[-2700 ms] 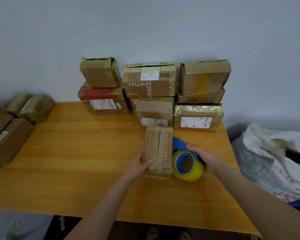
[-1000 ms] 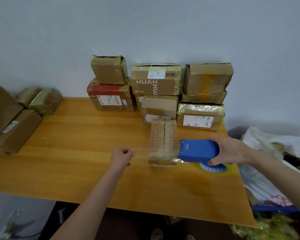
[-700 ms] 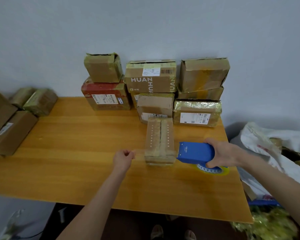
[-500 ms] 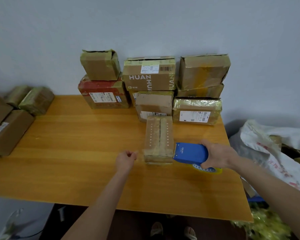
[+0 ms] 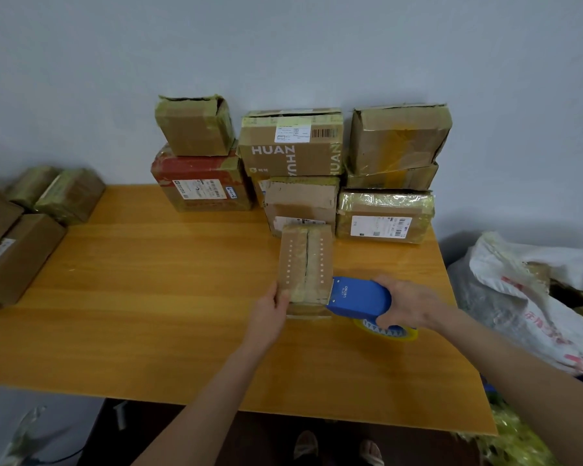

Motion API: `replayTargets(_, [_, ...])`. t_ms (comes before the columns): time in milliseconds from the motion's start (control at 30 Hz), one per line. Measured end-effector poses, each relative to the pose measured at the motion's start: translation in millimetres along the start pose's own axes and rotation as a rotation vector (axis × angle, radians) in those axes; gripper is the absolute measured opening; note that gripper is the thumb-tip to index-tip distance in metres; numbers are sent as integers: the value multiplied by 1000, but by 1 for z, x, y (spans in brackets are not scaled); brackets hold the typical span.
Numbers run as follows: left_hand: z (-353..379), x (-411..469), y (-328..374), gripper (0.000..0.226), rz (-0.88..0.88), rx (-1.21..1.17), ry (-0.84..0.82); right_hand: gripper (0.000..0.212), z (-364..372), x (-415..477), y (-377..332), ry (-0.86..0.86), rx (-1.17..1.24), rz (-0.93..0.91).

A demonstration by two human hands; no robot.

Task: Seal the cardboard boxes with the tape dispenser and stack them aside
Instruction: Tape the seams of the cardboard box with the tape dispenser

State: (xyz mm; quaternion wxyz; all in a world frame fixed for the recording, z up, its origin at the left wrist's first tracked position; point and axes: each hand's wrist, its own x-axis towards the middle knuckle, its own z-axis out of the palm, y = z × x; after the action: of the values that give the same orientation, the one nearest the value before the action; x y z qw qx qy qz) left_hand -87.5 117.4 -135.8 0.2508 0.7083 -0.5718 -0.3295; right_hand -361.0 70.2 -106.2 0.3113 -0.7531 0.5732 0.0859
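Orange-brown wooden table [image 5: 148, 297] against a pale wall. The small brown cardboard box [image 5: 305, 264] with two rows of punched holes on its top stands right of the table's middle, just in front of the back stack and touching it or nearly so, I cannot tell which. Greenish tape covers its top; the centre seam shows as a dark line.

Left hand [image 5: 271, 309] — cupped on the box's near left corner, thumb at the top edge, fingers down the left side, holding it.

Right hand [image 5: 408, 306] — wrapped round the blue plastic tape dispenser [image 5: 359, 297], fingers curled over its rear. The dispenser's front edge meets the box's near right corner. A roll of yellowish clear tape [image 5: 387, 331] shows below the dispenser body, down by the tabletop.

Back stack along the wall: a brown carton printed HUAN [image 5: 290, 153], a red-topped carton with a white label [image 5: 199, 183] carrying a small taped cube box [image 5: 194, 126], and crumpled taped cartons at right [image 5: 398, 139].

Left table edge: flat brown parcels [image 5: 17, 257]. Off the right side, a white woven sack [image 5: 535, 297].
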Motion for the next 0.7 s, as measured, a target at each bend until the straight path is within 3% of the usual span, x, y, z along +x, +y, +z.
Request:
replayTargets(133, [-8, -5, -5, 50, 5, 67, 15, 66, 7, 8, -13, 29, -9, -19])
replayTargets(233, [1, -8, -6, 60, 211, 561, -41, 76, 9, 10, -13, 31, 6, -33])
replayTargets(300, [12, -9, -2, 60, 395, 746, -102, 90, 8, 8, -9, 33, -2, -49])
replayTargets(367, [18, -10, -2, 63, 456, 817, -159, 98, 8, 6, -5, 48, -28, -74])
replayTargets(700, [18, -5, -9, 75, 459, 904, -202, 87, -6, -10, 24, 63, 47, -156])
